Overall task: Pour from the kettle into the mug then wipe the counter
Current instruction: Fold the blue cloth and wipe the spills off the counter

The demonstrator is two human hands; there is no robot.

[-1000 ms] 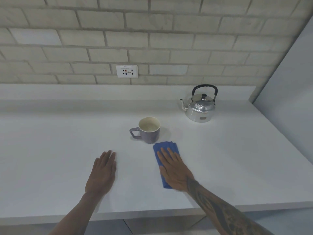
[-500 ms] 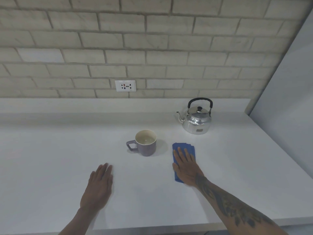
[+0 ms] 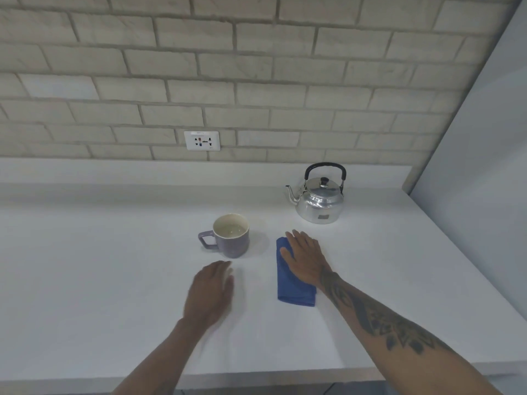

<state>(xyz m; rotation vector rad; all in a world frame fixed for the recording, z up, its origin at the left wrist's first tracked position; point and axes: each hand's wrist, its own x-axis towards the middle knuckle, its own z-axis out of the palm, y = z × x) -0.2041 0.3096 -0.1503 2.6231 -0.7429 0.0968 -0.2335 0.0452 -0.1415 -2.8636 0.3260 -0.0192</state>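
A silver kettle (image 3: 319,205) with a black handle stands upright at the back right of the white counter (image 3: 85,266). A purple mug (image 3: 231,235) holding liquid sits in the middle, its handle to the left. To its right lies a folded blue cloth (image 3: 292,285). My right hand (image 3: 306,259) lies flat on the cloth's right side, fingers spread toward the kettle. My left hand (image 3: 211,292) is flat and blurred, just in front of the mug, holding nothing.
A brick wall with a white power socket (image 3: 202,140) rises behind the counter. A grey panel (image 3: 479,166) bounds the counter on the right. The counter's front edge (image 3: 256,374) runs below my forearms.
My right hand has slid the blue cloth from in front of the mug toward the right and back, nearer the kettle. My left hand has moved right, toward the mug.
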